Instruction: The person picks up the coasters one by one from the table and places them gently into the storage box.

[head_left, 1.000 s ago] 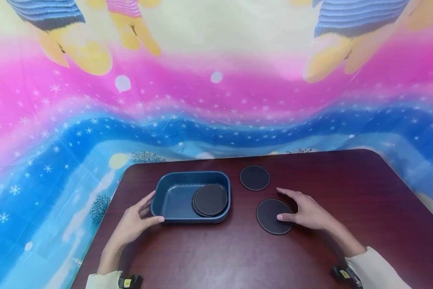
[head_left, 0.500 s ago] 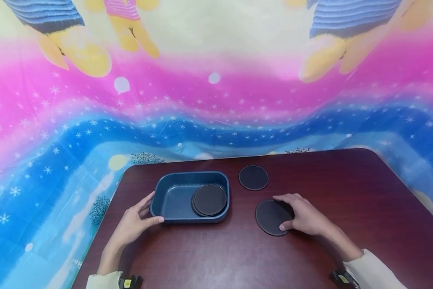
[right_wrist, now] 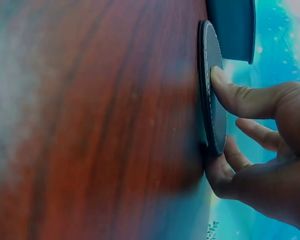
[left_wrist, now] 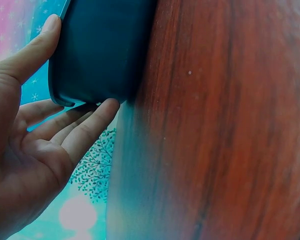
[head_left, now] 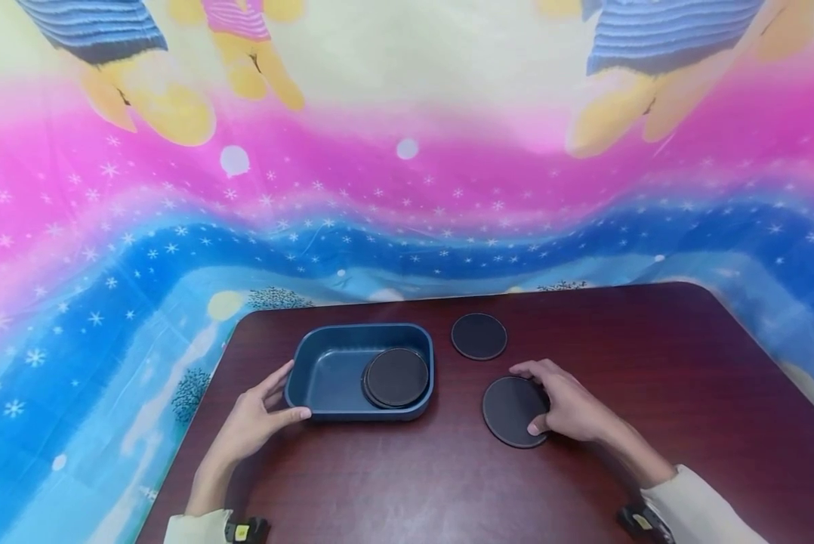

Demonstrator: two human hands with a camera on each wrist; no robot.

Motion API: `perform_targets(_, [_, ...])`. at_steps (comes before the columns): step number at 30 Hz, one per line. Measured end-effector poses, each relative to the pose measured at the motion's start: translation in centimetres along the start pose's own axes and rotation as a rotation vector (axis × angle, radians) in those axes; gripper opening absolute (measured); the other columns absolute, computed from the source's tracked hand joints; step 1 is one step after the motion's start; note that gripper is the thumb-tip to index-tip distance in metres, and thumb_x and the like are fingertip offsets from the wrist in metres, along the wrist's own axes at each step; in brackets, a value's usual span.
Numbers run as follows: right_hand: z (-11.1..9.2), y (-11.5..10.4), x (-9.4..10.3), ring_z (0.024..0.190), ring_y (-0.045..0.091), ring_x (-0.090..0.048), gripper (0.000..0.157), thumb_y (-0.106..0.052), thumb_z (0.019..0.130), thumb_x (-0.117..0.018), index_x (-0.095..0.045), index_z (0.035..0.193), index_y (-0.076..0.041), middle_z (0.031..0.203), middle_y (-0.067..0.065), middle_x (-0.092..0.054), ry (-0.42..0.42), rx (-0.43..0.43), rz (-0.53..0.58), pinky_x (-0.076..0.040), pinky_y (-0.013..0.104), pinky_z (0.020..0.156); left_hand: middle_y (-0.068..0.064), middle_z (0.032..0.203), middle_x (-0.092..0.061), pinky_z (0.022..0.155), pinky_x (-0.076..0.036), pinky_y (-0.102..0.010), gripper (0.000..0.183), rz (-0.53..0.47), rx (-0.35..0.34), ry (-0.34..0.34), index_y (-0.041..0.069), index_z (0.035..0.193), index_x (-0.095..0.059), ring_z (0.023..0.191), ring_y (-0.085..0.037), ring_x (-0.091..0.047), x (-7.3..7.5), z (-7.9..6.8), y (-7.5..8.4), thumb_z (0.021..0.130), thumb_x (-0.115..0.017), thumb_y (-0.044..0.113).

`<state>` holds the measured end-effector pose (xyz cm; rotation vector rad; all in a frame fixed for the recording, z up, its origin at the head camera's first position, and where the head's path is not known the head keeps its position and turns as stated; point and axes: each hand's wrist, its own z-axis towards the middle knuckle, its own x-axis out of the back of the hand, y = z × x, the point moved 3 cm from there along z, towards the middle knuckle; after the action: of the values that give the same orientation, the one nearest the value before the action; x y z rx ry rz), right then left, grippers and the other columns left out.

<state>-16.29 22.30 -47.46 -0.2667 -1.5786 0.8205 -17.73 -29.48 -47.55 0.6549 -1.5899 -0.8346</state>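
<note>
In the head view a dark blue rectangular container [head_left: 332, 370] stands on the table, with a stack of round dark coasters [head_left: 396, 376] in its right half. My left hand [head_left: 254, 415] holds the container's left end, thumb on the near rim and fingers round the far side; the left wrist view shows the fingertips against its wall [left_wrist: 105, 50]. My right hand [head_left: 570, 404] pinches the right edge of a black stitched coaster [head_left: 512, 412]. Up close, the thumb presses the coaster's [right_wrist: 217, 100] top face, fingers at its edge, and two layers show along the rim.
Another black coaster [head_left: 479, 336] lies flat behind, just right of the container. The reddish-brown wooden table [head_left: 393, 483] has its far edge against a colourful printed cloth [head_left: 407, 204]. Cameras are strapped at both wrists.
My right hand has come down and closed on the near coaster's right edge, its index finger drawing back toward the rim. The left hand and container have stayed in place.
</note>
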Motion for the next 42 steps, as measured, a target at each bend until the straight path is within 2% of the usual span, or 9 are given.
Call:
perform_targets(5, [-0.1,0.4,0.1,0.110,0.028,-0.070,0.085,-0.004,0.070,-0.100,-0.062,0.146,-0.006,0.127,0.014,-0.069,0.015,-0.035,0.032,-0.061,0.041,0.087,-0.024,0.165,-0.047,0.102,-0.062,-0.045,0.097,0.004,0.006,0.000,0.018,0.171,-0.033,0.148,-0.045,-0.053,-0.1,-0.1,0.0,0.092,-0.088,0.033])
perform_targets(9, [-0.1,0.7,0.2,0.099,0.021,-0.073,0.074,-0.004,0.075,-0.097,-0.066,0.142,-0.006,0.118,0.010,-0.076,0.010,-0.071,0.074,-0.060,0.029,0.075,-0.024,0.165,-0.047,0.101,-0.062,-0.045,0.097,0.008,0.010,-0.002,0.017,0.171,-0.033,0.148,-0.045,-0.053,-0.1,-0.2,-0.1,0.092,-0.088,0.033])
perform_targets(12, [-0.1,1.0,0.4,0.094,0.019,-0.076,0.066,-0.001,0.078,-0.094,-0.068,0.139,-0.005,0.113,0.010,-0.078,0.015,-0.094,0.122,-0.060,0.025,0.073,-0.025,0.165,-0.047,0.101,-0.062,-0.045,0.097,0.009,0.010,-0.004,0.017,0.171,-0.033,0.148,-0.045,-0.053,-0.2,-0.2,-0.2,0.092,-0.087,0.033])
perform_targets(15, [-0.1,1.2,0.7,0.093,0.019,-0.078,0.060,0.002,0.081,-0.091,-0.070,0.136,-0.004,0.112,0.013,-0.078,0.015,-0.107,0.183,-0.062,0.025,0.073,-0.024,0.165,-0.048,0.102,-0.062,-0.045,0.097,0.008,0.011,-0.007,0.017,0.171,-0.033,0.148,-0.045,-0.053,-0.2,-0.3,-0.2,0.092,-0.087,0.033])
perform_targets(19, [-0.2,1.7,0.9,0.093,0.022,-0.079,0.055,0.005,0.087,-0.085,-0.067,0.138,0.000,0.116,0.019,-0.076,-0.017,-0.140,0.346,-0.065,0.029,0.073,-0.024,0.165,-0.048,0.102,-0.062,-0.045,0.097,0.011,0.010,-0.010,0.018,0.171,-0.033,0.147,-0.045,-0.054,-0.3,-0.2,-0.2,0.092,-0.087,0.035])
perform_targets(23, [-0.3,2.6,1.5,0.091,0.025,-0.079,0.053,0.005,0.095,-0.076,-0.058,0.145,0.005,0.118,0.025,-0.073,-0.072,-0.179,0.543,-0.067,0.036,0.073,-0.025,0.164,-0.049,0.101,-0.063,-0.045,0.097,0.010,0.006,-0.009,0.018,0.170,-0.033,0.146,-0.046,-0.055,-0.4,-0.2,-0.2,0.092,-0.088,0.034])
perform_targets(26, [-0.2,3.1,2.0,0.091,0.027,-0.079,0.055,0.001,0.099,-0.073,-0.051,0.149,0.006,0.119,0.027,-0.072,-0.088,-0.202,0.622,-0.068,0.040,0.076,-0.025,0.164,-0.049,0.100,-0.063,-0.044,0.097,-0.001,0.004,-0.010,0.018,0.170,-0.033,0.146,-0.046,-0.055,-0.4,-0.2,-0.1,0.092,-0.088,0.033])
perform_targets(33, [-0.1,3.7,2.7,0.095,0.025,-0.080,0.062,-0.008,0.103,-0.072,-0.042,0.156,0.004,0.123,0.025,-0.071,-0.038,-0.269,0.669,-0.068,0.039,0.082,-0.024,0.164,-0.049,0.100,-0.063,-0.043,0.098,-0.003,-0.008,-0.005,0.019,0.171,-0.033,0.146,-0.045,-0.055,-0.1,-0.1,0.0,0.091,-0.088,0.036])
perform_targets(42, [0.2,3.9,3.0,0.094,0.016,-0.078,0.070,-0.010,0.104,-0.071,-0.037,0.164,-0.001,0.130,0.018,-0.069,0.009,-0.305,0.710,-0.066,0.033,0.082,-0.024,0.166,-0.047,0.101,-0.062,-0.044,0.097,0.009,-0.009,-0.008,0.018,0.171,-0.031,0.147,-0.045,-0.053,0.0,-0.1,0.0,0.093,-0.087,0.033])
